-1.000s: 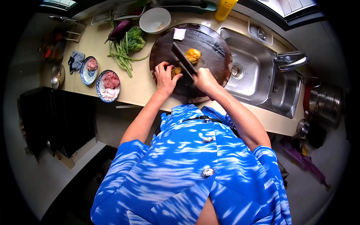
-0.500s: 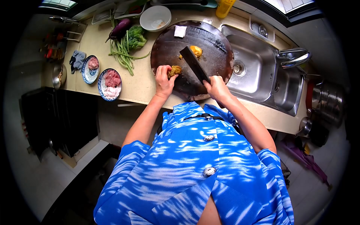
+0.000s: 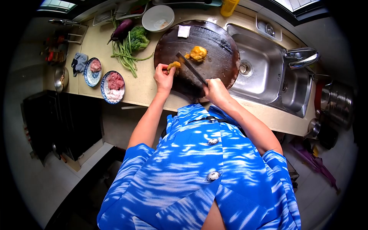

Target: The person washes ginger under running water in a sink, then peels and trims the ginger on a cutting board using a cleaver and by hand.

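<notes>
A round dark cutting board lies on the counter in front of me. Over its left part, my left hand pinches a yellow-brown food piece between thumb and fingers. My right hand is wrapped round the handle of a cleaver, whose blade points up and left with its tip near that piece. Beyond the blade a larger yellow food lump rests on the board. A small white square lies near the board's far edge.
To the left are two plates of raw meat, one nearer and one farther, broccoli, green beans and an eggplant. A white bowl stands behind the board. On the right is a steel sink with a faucet.
My left hand has lifted the smaller food piece and turned it. The cleaver has swung down and left, from beside the larger lump toward the held piece.
</notes>
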The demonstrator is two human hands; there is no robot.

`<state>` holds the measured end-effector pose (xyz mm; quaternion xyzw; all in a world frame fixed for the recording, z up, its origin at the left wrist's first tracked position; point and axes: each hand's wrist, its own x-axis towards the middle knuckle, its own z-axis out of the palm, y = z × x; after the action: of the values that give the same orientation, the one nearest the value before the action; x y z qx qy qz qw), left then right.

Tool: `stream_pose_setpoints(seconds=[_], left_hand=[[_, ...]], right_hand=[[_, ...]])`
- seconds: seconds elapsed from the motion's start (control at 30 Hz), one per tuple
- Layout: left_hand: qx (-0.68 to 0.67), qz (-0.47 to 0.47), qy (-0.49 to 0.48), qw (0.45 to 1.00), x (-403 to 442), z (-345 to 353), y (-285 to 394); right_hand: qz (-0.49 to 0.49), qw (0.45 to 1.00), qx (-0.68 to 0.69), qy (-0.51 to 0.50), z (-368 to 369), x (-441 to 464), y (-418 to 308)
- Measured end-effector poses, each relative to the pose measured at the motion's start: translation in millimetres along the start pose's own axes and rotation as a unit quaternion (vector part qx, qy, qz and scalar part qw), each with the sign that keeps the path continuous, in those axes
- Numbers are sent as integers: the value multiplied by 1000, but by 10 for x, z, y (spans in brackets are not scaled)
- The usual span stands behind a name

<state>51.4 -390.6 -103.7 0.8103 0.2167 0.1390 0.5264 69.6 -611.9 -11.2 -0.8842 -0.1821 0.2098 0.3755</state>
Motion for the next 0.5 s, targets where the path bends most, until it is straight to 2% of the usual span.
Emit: stream_pose_setpoints(seconds=[0.1, 0.2, 0.27, 0.5], left_hand=[[10, -20, -19, 1000, 18, -4, 57], [64, -3, 2, 998, -24, -22, 212], [181, 195, 52, 963, -21, -26, 225], [113, 172, 36, 978, -22, -34, 185]], right_hand=[[2, 1000, 4, -2, 6, 30, 19], [5, 1000, -23, -20, 39, 70, 20], [10, 998, -48, -33, 68, 98, 37], [-5, 995, -83, -55, 92, 122, 9]])
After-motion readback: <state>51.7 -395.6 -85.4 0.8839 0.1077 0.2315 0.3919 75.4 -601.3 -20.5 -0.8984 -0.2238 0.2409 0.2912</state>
